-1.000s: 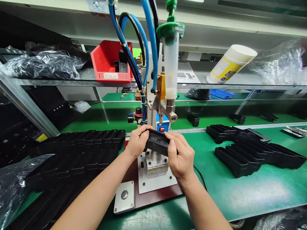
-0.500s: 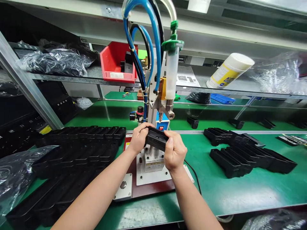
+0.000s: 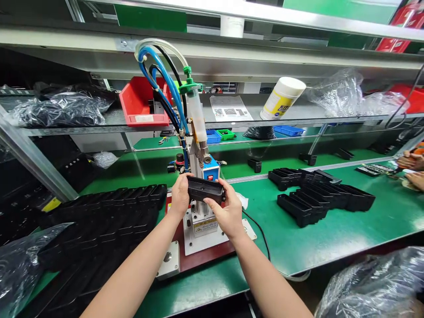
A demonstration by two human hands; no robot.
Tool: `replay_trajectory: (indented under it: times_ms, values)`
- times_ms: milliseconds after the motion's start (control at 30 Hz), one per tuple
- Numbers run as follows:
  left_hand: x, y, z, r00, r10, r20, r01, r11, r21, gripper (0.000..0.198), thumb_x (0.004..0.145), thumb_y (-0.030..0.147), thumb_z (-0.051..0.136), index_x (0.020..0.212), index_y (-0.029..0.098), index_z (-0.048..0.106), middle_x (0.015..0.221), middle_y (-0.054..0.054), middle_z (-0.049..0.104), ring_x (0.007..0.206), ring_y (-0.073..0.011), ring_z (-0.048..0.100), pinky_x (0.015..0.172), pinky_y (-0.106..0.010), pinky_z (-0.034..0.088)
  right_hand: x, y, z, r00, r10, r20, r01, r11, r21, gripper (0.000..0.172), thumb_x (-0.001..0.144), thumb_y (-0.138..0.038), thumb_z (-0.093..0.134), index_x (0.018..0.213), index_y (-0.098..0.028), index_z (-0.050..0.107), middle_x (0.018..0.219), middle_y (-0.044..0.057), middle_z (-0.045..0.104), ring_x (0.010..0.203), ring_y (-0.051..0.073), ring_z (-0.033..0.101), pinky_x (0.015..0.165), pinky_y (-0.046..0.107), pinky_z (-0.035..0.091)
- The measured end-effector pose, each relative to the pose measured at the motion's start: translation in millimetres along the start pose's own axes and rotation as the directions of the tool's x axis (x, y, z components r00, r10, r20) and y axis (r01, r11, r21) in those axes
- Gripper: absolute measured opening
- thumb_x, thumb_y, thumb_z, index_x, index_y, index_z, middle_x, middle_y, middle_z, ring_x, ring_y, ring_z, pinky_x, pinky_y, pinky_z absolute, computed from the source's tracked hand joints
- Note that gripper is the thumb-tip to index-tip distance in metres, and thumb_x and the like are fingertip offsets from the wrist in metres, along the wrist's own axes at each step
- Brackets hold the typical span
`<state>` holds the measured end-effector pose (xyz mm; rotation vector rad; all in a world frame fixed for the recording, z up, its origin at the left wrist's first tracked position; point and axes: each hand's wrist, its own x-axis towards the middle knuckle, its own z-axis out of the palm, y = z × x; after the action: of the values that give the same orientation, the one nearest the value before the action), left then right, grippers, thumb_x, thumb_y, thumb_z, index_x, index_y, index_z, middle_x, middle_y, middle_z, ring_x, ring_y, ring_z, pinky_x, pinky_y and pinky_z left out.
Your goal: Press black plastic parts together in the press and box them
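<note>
A long black plastic housing (image 3: 206, 191) is held level between my two hands, its hollow side tipped up towards me. My left hand (image 3: 180, 195) grips its left end and my right hand (image 3: 229, 210) its right end, thumb along the near edge. Just behind and above the housing stands a bench dispensing machine (image 3: 199, 159) with a clear syringe barrel (image 3: 198, 112) and blue hoses. Its metal base plate (image 3: 190, 247), with a warning label, shows below my hands; the housing hides the middle of the machine.
Black housings (image 3: 109, 229) lie in rows at the left, and more (image 3: 324, 196) are stacked on the green bench (image 3: 265, 247) at the right. The shelf above bears a red bin (image 3: 137, 104) and a wipes canister (image 3: 283, 99). Another person's hands (image 3: 414, 170) show at the far right.
The view has swung right and tipped up. The housing has been tilted so its inside shows more, and my right thumb has shifted to its near side. Both hands still hold it.
</note>
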<state>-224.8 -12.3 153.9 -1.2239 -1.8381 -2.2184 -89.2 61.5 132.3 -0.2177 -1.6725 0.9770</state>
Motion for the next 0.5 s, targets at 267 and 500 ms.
replay_trajectory:
  times_ms: [267, 500]
  values:
    - [2, -8, 5.1, 0.998, 0.028, -0.056, -0.024, 0.997, 0.077, 0.046, 0.090, 0.054, 0.032, 0.091, 0.018, 0.061, 0.089, -0.006, 0.062, 0.083, -0.0205, 0.056, 0.076, -0.030, 0.046, -3, -4, 9, 0.995, 0.010, -0.103, -0.010, 1.000, 0.001, 0.046, 0.078, -0.029, 0.074, 0.120, -0.020, 0.059, 0.118, 0.010, 0.062, 0.109, 0.025, 0.059, 0.098, 0.042, 0.049]
    - [-2, 2, -15.9, 0.995, -0.036, 0.088, 0.029, 0.996, 0.085, 0.072, 0.075, 0.077, 0.050, 0.117, 0.019, 0.058, 0.107, -0.011, 0.063, 0.097, -0.0260, 0.061, 0.084, -0.035, 0.050, 1, -13, 7, 0.994, -0.041, -0.104, 0.039, 0.999, -0.021, 0.046, 0.077, -0.025, 0.074, 0.120, -0.020, 0.060, 0.119, 0.010, 0.063, 0.111, 0.025, 0.059, 0.098, 0.041, 0.050]
